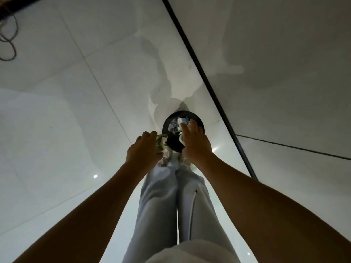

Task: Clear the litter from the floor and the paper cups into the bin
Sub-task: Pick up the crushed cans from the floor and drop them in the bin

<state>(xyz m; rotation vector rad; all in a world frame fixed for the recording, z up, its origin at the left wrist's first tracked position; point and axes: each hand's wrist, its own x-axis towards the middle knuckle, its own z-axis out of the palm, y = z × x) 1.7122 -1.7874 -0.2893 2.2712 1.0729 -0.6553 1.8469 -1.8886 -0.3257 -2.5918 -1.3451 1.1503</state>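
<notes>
Our left hand (143,149) grips crumpled litter (161,144) just left of the bin (199,122); our right hand (195,141) holds a paper cup (183,120) over it. Released now, the litter may miss.

From my feed I see a pale, glossy tiled floor (62,114) filling most of the view, its thin grout lines (98,86) running diagonally. Small bright spots of reflected light (95,176) sit on the tiles, and the floor looks brighter at the left and lower part, dimmer toward the top. A dark strip (205,80) runs diagonally from the top centre down to the right, where floor meets a plain whitish wall (284,54). Soft grey shadows (161,73) fall across both floor and wall. A thin dark line (292,147) crosses the wall at the right. In the top left corner, loops of dark cable (9,38) lie on the floor.
</notes>
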